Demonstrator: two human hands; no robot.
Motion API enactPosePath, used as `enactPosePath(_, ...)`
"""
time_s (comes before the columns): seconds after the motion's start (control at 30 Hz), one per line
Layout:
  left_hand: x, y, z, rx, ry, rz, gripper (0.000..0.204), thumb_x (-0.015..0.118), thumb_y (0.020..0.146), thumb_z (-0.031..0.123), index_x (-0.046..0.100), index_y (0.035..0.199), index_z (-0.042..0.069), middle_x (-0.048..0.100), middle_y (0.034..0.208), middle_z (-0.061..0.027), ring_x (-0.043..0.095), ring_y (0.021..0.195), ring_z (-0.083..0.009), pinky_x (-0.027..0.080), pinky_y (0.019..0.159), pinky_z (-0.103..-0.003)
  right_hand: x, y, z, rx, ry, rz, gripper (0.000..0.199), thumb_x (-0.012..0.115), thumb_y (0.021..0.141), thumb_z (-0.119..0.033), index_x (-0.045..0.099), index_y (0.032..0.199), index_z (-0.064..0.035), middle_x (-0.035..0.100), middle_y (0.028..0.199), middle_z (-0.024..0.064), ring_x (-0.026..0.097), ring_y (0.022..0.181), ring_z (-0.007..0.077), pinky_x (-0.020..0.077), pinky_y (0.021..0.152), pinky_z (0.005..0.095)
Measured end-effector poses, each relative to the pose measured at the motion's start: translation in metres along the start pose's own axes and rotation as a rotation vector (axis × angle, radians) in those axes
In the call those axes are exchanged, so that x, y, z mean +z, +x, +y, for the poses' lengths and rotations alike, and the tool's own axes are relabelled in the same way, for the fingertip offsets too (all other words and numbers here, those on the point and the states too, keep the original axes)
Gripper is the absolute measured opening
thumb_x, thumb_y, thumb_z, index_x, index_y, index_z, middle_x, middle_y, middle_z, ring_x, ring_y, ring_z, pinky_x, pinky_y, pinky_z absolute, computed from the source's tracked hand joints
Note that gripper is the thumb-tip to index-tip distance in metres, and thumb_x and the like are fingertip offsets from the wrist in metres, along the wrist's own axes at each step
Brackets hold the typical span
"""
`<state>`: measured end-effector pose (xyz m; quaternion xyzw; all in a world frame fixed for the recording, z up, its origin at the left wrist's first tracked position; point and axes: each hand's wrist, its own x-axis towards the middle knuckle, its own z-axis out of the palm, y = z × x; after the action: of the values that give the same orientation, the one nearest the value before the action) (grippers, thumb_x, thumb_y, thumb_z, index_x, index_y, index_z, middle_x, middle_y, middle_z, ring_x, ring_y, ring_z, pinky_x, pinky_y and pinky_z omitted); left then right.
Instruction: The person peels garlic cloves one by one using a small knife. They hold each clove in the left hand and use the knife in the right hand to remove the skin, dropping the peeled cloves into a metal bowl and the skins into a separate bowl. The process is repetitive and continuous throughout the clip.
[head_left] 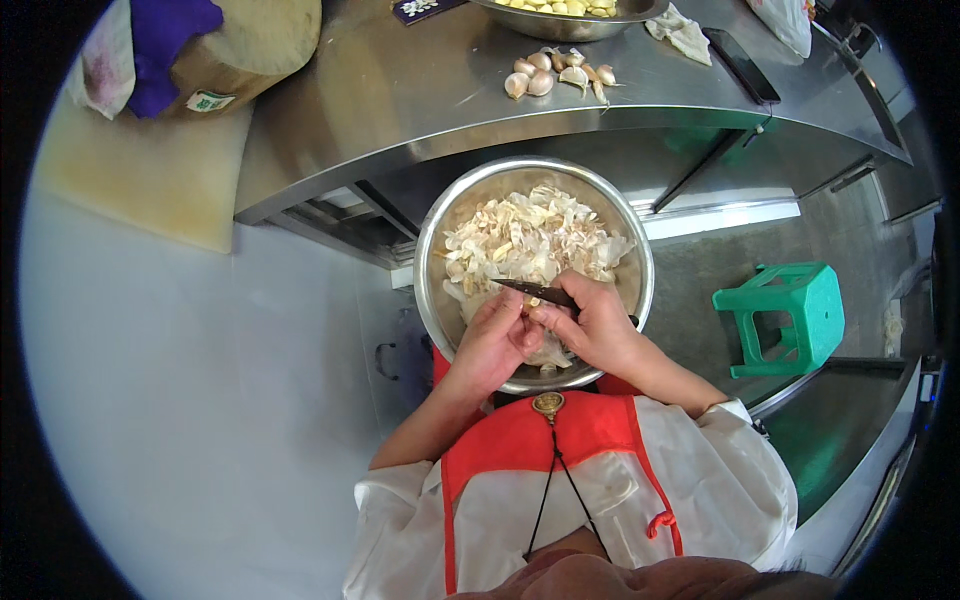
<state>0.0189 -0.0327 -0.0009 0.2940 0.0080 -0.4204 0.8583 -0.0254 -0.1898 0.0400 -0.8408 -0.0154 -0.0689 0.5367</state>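
Observation:
My right hand (602,322) grips a small dark-bladed knife (535,291), its tip pointing left. Against the blade, my left hand (492,338) pinches a garlic clove (532,305), mostly covered by the fingers. My right thumb also presses near the clove. Both hands are over the near half of a wide steel bowl (427,265). Papery garlic skins (530,235) are heaped in it.
Unpeeled garlic cloves (540,82) lie on the steel counter (440,85). Behind them stands a metal bowl of peeled cloves (560,28). A crumpled cloth (682,35) and a phone (740,65) are to the right. A green stool (815,318) stands on the floor.

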Motion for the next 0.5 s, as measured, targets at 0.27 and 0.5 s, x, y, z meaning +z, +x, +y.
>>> enactPosePath(0.27, -0.0022, -0.0053, 0.0004, 0.055, 0.108, 0.057, 0.024, 0.045, 0.098, 0.028, 0.054, 0.101, 0.006, 0.055, 0.083, 0.0001, 0.047, 0.066, -0.0072, 0.039, 0.058, -0.021, 0.0061, -0.0007, 0.0021, -0.053, -0.119, 0.034, 0.03, 0.068, 0.081, -0.022, 0.05, 0.073, 0.0012, 0.057, 0.066, 0.022, 0.059, 0.063, 0.0391, 0.0458, 0.054, 0.0402)
enactPosePath(0.5, -0.0069, -0.0081, 0.0005, 0.063, 0.099, 0.016, 0.021, 0.045, 0.098, 0.025, 0.052, 0.105, 0.006, 0.055, 0.085, -0.0007, 0.047, 0.065, -0.0071, 0.037, 0.056, -0.02, 0.0059, -0.0001, -0.0032, -0.103, -0.161, 0.0, 0.032, 0.07, 0.079, -0.021, 0.048, 0.074, 0.0012, 0.056, 0.066, 0.0217, 0.058, 0.063, 0.0401, 0.0455, 0.053, 0.0407)
